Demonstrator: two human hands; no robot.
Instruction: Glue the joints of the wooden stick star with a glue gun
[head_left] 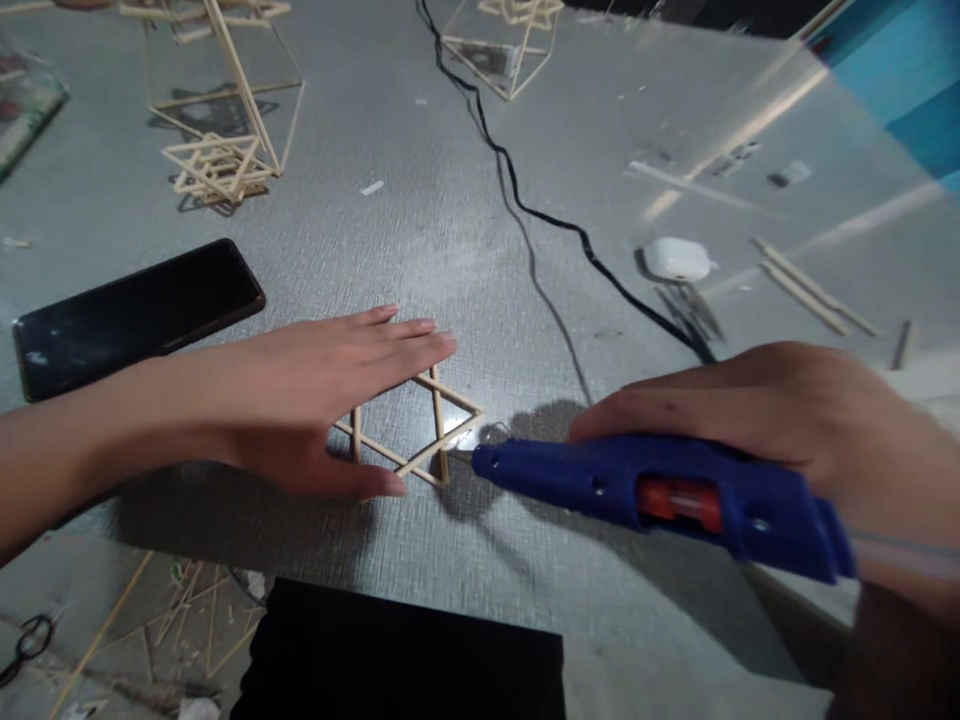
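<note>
A six-pointed star of thin wooden sticks lies flat on the grey table. My left hand rests over the star's left part, fingers stretched out and thumb on its lower edge; the hand hides some of the sticks. In my right hand is a blue glue gun with a red part showing in its side. Its metal nozzle points left and meets the star near a stick crossing on the right side. A thin clear strand of glue loops above the nozzle.
A black phone lies beyond my left forearm. Stick structures stand at the far left and far middle. A black cable runs across the table. A white earbud case and loose sticks lie at right; scissors lie below left.
</note>
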